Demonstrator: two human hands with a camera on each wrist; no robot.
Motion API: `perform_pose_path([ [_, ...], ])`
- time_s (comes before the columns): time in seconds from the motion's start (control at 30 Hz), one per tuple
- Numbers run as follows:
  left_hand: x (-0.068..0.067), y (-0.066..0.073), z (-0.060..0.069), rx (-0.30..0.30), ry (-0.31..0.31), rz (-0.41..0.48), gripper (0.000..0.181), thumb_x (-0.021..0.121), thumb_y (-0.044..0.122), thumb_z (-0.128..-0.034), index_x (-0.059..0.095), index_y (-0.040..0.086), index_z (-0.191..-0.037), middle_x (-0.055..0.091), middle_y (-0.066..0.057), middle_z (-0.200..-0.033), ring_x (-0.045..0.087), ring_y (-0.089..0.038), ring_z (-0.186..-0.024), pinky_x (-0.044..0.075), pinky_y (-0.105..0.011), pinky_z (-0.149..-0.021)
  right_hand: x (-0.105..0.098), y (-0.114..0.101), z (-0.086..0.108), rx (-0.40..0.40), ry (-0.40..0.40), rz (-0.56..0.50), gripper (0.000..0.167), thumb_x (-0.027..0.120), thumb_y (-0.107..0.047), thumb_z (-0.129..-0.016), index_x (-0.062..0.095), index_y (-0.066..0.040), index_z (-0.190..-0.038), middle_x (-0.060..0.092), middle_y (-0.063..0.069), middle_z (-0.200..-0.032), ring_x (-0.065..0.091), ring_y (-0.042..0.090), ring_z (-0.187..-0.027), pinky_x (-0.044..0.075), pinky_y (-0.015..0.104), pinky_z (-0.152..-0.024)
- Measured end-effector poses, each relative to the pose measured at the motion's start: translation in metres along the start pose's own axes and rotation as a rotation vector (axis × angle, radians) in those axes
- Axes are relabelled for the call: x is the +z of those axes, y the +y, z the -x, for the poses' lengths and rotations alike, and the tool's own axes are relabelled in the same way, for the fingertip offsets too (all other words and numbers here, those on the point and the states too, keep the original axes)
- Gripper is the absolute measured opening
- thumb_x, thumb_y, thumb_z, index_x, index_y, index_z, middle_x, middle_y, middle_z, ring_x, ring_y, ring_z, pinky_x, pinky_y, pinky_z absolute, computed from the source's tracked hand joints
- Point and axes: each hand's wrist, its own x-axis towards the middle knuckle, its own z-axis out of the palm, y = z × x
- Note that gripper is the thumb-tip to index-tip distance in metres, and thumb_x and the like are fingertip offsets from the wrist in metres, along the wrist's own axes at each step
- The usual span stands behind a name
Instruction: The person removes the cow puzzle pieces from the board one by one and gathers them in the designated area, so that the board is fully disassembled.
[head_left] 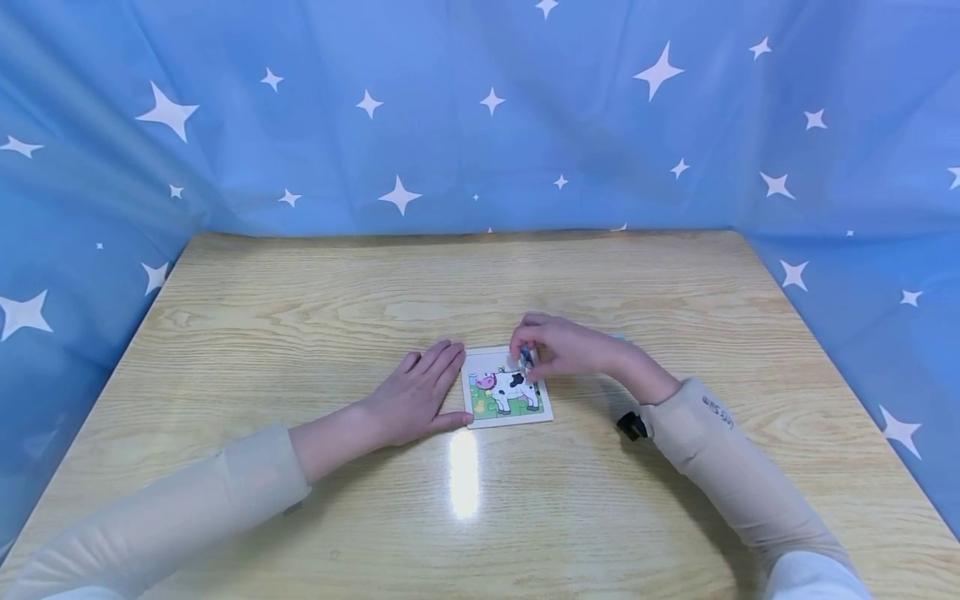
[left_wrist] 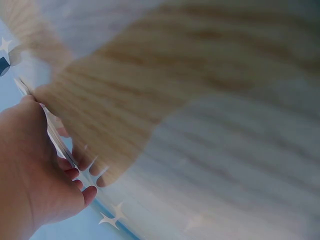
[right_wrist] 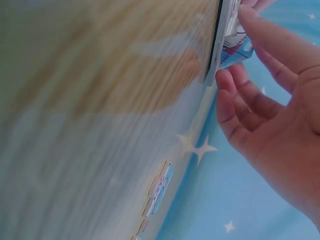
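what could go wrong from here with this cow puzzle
The puzzle piece in the right hand is tilted, so it might slip or catch and nudge the cow picture beside it.

The left hand rests along the left edge of the tray; if that hand shifts, the tray could slide.

Loose pieces lie on the table close to the right hand, which might brush them aside.

Right hand (right_wrist: pixel 285 105) — holds patterned piece (right_wrist: pixel 239 51) at board (right_wrist: pixel 218 47) | loose pieces (right_wrist: pixel 160 190) lying on table (right_wrist: pixel 100 130) | starry blue cloth (right_wrist: pixel 260 175) — behind hand
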Motion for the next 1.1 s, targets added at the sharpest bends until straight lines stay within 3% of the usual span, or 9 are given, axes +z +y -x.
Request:
perform_pose_path([
  [0.73,0.0,-0.001,0.002,0.003,0.008,-0.008,0.093,0.056,0.056,-0.1122,0.027,-0.012,-0.169,0.026,-0.028,-0.178,0.025,-0.045,-0.165,0.034,-0.062,-0.124,-0.008,0.007,0.018,-0.029,0.058,0.005,0.02,0.086,-0.007,-0.096,0.076,-0.009,-0.113,0.067,0.005,-0.118,0.068,0.032,-0.112,0.057,0.055,-0.1],
  [1.1,0.001,-0.001,0.001,0.015,0.012,-0.006,0.094,0.054,0.058,-0.1123,0.026,-0.011,-0.17,0.024,-0.028,-0.179,0.023,-0.045,-0.166,0.033,-0.064,-0.125,-0.014,0.013,0.039,0.002,0.069,0.019,0.019,0.084,-0.005,-0.098,0.078,-0.01,-0.115,0.067,0.003,-0.116,0.06,0.024,-0.097,0.054,0.044,-0.085],
])
